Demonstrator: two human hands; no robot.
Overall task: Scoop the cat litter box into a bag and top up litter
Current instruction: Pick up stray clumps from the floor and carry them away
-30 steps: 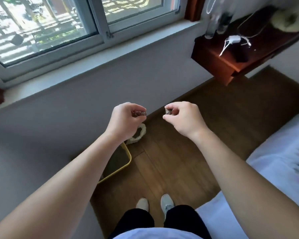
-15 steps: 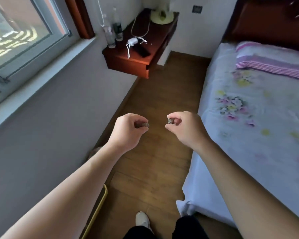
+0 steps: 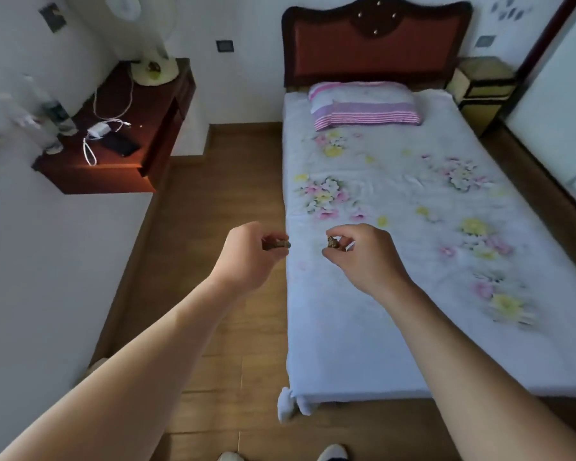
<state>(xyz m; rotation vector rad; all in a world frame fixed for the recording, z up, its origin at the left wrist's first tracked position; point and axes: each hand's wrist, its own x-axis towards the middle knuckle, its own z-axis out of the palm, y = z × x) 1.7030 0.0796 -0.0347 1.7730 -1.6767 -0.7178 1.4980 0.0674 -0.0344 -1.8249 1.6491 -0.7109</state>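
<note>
Both arms are stretched out in front of me at chest height. My left hand (image 3: 246,257) pinches a small brownish litter clump (image 3: 277,244) between thumb and fingers, over the wooden floor beside the bed. A second small brownish clump (image 3: 332,242) sits pinched in my right hand (image 3: 363,257), above the near left part of the mattress. The two hands are a short gap apart. No litter box, scoop or bag is in this view.
A bed (image 3: 413,261) with a white floral sheet and a striped pillow (image 3: 363,106) fills the right. A dark wooden side table (image 3: 127,174) with cables, bottles and a fan stands at the back left. A wood floor strip (image 3: 226,194) runs between wall and bed.
My view has swung right, away from the window and the yellow-rimmed litter box, toward the bed. Both hands keep pinching their clumps at the same spacing.
</note>
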